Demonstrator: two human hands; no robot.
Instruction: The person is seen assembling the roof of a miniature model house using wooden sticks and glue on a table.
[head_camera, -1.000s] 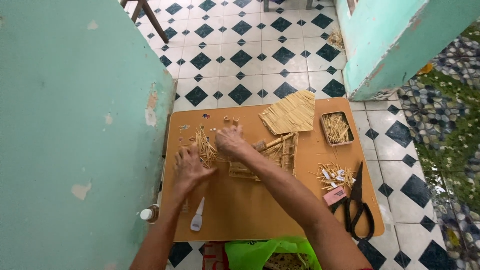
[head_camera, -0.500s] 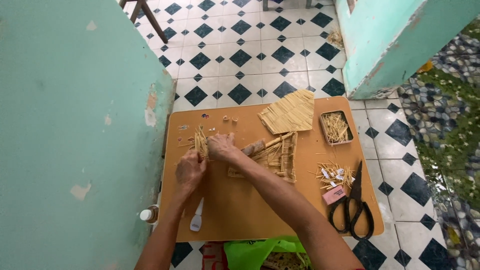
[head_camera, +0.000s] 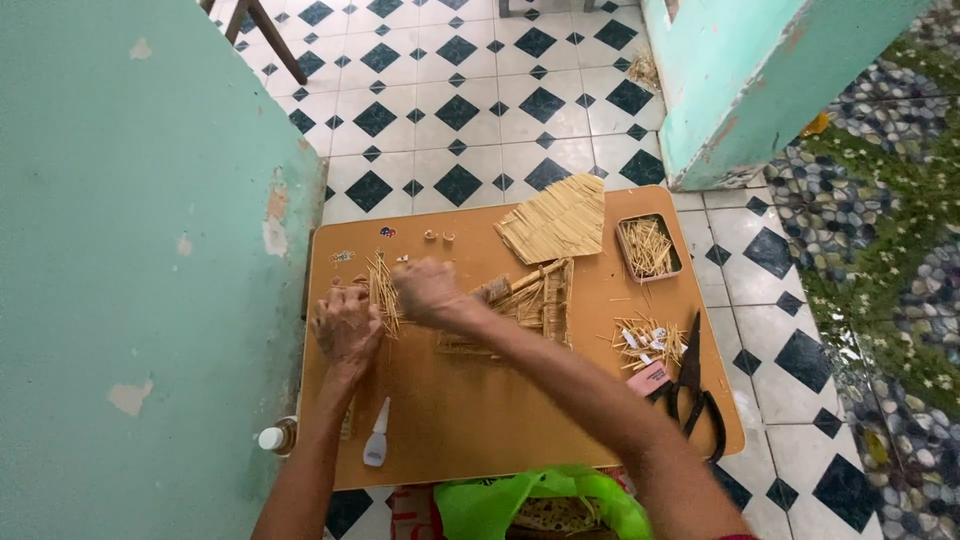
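My left hand (head_camera: 345, 325) rests on the brown board (head_camera: 480, 420) at its left side, fingers curled around a bundle of thin wooden sticks (head_camera: 381, 290). My right hand (head_camera: 432, 292) reaches across and pinches the same bundle from the right; it is blurred. Just right of my hands lies a small frame built of sticks (head_camera: 530, 300). A flat panel of glued sticks (head_camera: 556, 220) lies at the board's far edge.
A small tin of sticks (head_camera: 648, 247) sits far right. Loose sticks (head_camera: 645, 340), a pink eraser-like block (head_camera: 648, 378) and black scissors (head_camera: 694, 385) lie at the right. A white glue tube (head_camera: 376, 435) lies near the front. A green bag (head_camera: 540, 500) is below; a teal wall (head_camera: 130, 250) stands left.
Both hands have shifted slightly left and toward me with the stick bundle. The right hand now sits lower over the bundle; the stick frame is more exposed.
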